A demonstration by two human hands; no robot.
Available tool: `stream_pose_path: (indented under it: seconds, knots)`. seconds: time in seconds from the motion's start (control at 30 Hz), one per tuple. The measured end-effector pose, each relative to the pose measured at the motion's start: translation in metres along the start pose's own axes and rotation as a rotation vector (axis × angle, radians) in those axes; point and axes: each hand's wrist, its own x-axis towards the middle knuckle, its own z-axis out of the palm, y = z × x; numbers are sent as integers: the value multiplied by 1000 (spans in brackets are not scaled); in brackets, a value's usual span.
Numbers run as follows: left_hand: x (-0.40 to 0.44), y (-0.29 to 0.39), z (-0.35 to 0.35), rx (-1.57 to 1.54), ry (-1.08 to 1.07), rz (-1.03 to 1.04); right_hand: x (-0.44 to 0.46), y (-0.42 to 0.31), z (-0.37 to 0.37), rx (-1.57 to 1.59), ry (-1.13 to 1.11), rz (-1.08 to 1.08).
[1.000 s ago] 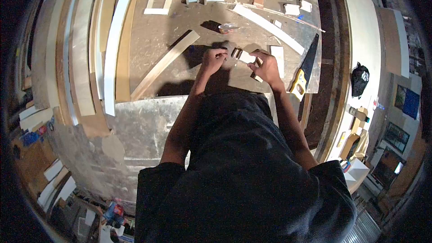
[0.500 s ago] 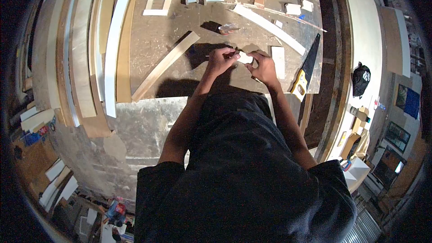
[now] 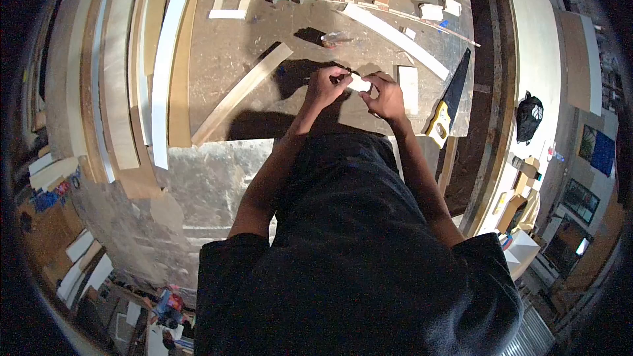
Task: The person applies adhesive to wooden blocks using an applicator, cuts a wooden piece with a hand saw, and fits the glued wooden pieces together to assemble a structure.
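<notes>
One small pale block (image 3: pixel 358 84) is what I see from my remote seat, just above the near part of the bench (image 3: pixel 297 13), between two hands drawn close together. The right hand (image 3: pixel 385 97) pinches its right end; the left hand (image 3: pixel 325 88) has its fingers bent at the other end, though I can't tell whether they grip anything. A wooden strip (image 3: pixel 242 94) lies to the left, a yellow-handled saw (image 3: pixel 450 97) to the right.

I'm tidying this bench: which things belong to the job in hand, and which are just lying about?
In hand, so likely the job:
small pale block, held by the right hand, with the left hand at its other end

Apparently just lying about:
saw
wooden frame
slanting plank
</notes>
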Motion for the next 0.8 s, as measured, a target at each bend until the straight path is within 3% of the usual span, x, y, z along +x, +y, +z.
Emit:
stream_pose_path:
  seconds: [0.43,0.67,0.73,0.8]
  knots:
    - [-1,9,0,36,42,62,-1,0,1,12,-68,122]
    - [0,7,1,-1,29,10,-2,0,0,-25,-38,35]
    - [1,4,2,43,65,58,-6,3,7,223,100,208]
    - [0,3,3,47,67,54,-9,11,13,281,162,318]
